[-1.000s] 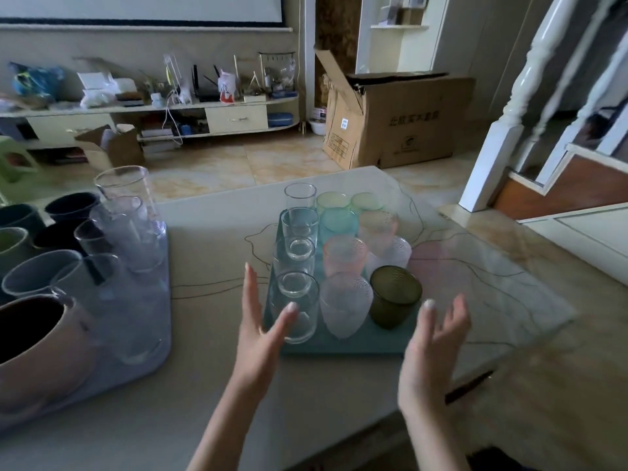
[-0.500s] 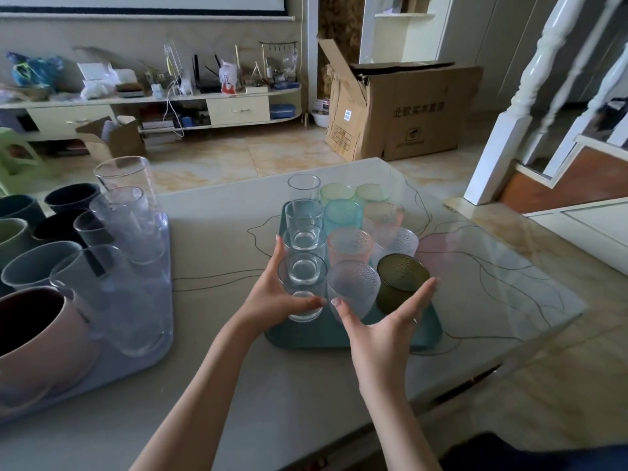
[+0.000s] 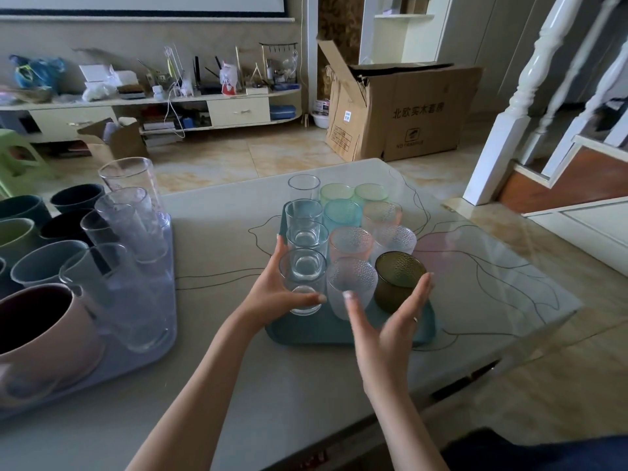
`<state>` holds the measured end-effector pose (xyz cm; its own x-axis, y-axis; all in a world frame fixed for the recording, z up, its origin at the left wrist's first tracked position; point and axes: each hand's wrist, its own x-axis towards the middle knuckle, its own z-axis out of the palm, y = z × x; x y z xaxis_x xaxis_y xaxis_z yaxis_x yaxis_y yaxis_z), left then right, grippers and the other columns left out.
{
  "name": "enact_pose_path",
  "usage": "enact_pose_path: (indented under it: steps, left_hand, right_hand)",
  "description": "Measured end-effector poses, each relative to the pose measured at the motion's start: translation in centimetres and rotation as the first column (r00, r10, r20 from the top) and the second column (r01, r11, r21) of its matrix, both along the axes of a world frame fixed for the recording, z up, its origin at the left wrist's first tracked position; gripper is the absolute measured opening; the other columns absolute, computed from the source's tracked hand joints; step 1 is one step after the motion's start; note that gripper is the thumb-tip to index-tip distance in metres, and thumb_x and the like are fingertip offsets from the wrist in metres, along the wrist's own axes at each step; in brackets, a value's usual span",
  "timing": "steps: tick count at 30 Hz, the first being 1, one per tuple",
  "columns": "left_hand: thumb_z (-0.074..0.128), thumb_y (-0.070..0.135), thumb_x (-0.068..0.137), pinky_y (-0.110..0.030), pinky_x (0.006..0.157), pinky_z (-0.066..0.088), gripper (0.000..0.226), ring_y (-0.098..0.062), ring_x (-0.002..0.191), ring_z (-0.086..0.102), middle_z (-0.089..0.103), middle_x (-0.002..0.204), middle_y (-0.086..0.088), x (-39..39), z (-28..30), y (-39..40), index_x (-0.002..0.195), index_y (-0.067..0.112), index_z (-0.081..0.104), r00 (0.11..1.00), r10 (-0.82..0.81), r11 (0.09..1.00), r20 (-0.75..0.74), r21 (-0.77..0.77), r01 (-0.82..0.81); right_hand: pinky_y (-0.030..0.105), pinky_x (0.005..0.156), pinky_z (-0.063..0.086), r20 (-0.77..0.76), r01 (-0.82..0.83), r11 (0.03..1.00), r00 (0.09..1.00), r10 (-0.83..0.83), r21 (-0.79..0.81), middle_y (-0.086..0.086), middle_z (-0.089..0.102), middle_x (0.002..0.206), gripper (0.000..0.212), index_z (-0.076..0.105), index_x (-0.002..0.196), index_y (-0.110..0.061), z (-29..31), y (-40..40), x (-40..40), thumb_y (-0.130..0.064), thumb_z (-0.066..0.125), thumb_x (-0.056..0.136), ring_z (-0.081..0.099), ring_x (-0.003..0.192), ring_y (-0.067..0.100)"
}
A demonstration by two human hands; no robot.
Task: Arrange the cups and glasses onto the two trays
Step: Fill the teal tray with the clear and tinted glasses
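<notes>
A clear glass (image 3: 303, 281) at the teal tray's (image 3: 423, 329) near-left corner is grasped by the left hand (image 3: 277, 294). The right hand (image 3: 390, 326) is held released beside the olive cup (image 3: 399, 281). The tray is set on the tabletop (image 3: 238, 368).

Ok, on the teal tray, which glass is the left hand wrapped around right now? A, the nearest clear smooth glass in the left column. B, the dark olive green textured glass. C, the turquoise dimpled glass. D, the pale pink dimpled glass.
A: the left hand curls around the nearest clear smooth glass at the teal tray's near left corner; the other three stand untouched by it.
</notes>
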<state>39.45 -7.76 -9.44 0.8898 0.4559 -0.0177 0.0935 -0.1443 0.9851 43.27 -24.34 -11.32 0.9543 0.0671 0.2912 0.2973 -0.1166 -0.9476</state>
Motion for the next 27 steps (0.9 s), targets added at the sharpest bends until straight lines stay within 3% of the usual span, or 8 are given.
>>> enact_pose_path:
  steps: [4,6,9,12,15,19,23,27]
  left_hand:
    - [0.085,0.000,0.058,-0.007,0.097,0.037,0.126,0.017,0.118,0.043,0.039,0.137,0.026,-1.8,-0.9,0.2,0.148,0.028,0.002,0.999,-0.033,0.998,-0.035,0.054,0.035]
    - [0.088,0.019,0.050,-0.015,0.108,0.024,0.132,0.007,0.134,0.025,0.026,0.152,0.016,-2.8,-1.4,0.2,0.150,0.025,0.002,0.996,0.010,0.989,-0.093,0.146,0.004]
    - [0.088,0.025,0.055,-0.022,0.115,0.010,0.129,-0.006,0.144,0.005,0.009,0.158,0.005,-3.7,-2.2,-0.4,0.150,0.019,0.001,0.983,0.079,0.948,-0.163,0.318,-0.023]
    - [0.080,0.033,0.070,-0.024,0.115,-0.002,0.116,-0.012,0.145,-0.009,-0.001,0.159,-0.001,-3.7,-2.9,-1.0,0.150,0.013,-0.002,0.967,0.124,0.887,-0.223,0.461,-0.007]
    - [0.072,0.038,0.078,-0.022,0.112,-0.010,0.110,-0.015,0.145,-0.014,-0.008,0.159,-0.005,-3.5,-3.1,-1.2,0.149,0.009,-0.007,0.963,0.123,0.848,-0.239,0.529,0.023]
    - [0.062,0.038,0.086,-0.027,0.114,-0.011,0.099,-0.018,0.145,-0.015,-0.010,0.158,-0.009,-3.8,-3.2,-2.0,0.148,0.007,-0.008,0.961,0.140,0.801,-0.237,0.598,0.031]
    - [0.057,0.039,0.088,-0.028,0.116,-0.009,0.095,-0.019,0.145,-0.015,-0.011,0.158,-0.009,-3.7,-3.1,-2.9,0.148,0.007,-0.009,0.958,0.152,0.800,-0.245,0.599,0.027]
    - [0.055,0.040,0.090,-0.026,0.115,-0.009,0.092,-0.018,0.145,-0.015,-0.012,0.158,-0.007,-3.3,-3.3,-3.7,0.148,0.007,-0.009,0.950,0.178,0.793,-0.255,0.608,0.015]
  right_hand:
    - [0.039,0.119,0.022,-0.021,0.175,0.983,0.984,-0.174,0.047,0.003,0.016,0.159,0.072,0.014,0.152,-0.016,-0.1,-2.5,1.0,-0.046,0.038,0.090,0.019,0.146,0.014]
    - [0.044,0.115,0.029,0.008,0.284,0.955,0.959,-0.285,-0.085,0.014,0.032,0.152,0.055,0.025,0.148,-0.008,-0.5,-3.8,1.8,-0.023,0.040,0.097,0.033,0.140,0.028]
    - [0.048,0.113,0.021,-0.034,0.259,0.861,0.952,-0.304,-0.438,0.019,0.048,0.141,0.043,0.041,0.140,-0.005,-1.8,-5.2,2.5,-0.009,0.041,0.098,0.045,0.129,0.035]
    - [0.047,0.114,0.015,0.003,0.194,0.778,0.971,-0.239,-0.597,0.016,0.053,0.138,0.041,0.048,0.137,-0.006,-3.4,-5.8,2.7,-0.006,0.042,0.097,0.046,0.132,0.032]
    - [0.049,0.109,0.035,0.010,0.167,0.794,0.980,-0.199,-0.585,0.017,0.057,0.133,0.042,0.048,0.137,-0.006,-3.2,-6.1,2.9,-0.001,0.041,0.096,0.047,0.129,0.038]
    - [0.047,0.091,0.047,-0.049,0.107,0.797,0.984,-0.169,-0.594,0.023,0.060,0.127,0.046,0.046,0.140,-0.009,-2.4,-6.3,3.6,0.001,0.037,0.096,0.029,0.138,0.043]
    - [0.049,0.091,0.050,-0.054,0.105,0.796,0.984,-0.170,-0.596,0.026,0.066,0.113,0.047,0.047,0.139,-0.011,-2.8,-6.6,5.2,0.002,0.039,0.094,0.047,0.124,0.048]
    - [0.045,0.093,0.048,-0.093,0.062,0.828,0.986,-0.136,-0.558,0.021,0.063,0.124,0.047,0.048,0.138,-0.011,-2.8,-7.1,6.6,0.002,0.039,0.095,0.045,0.128,0.044]
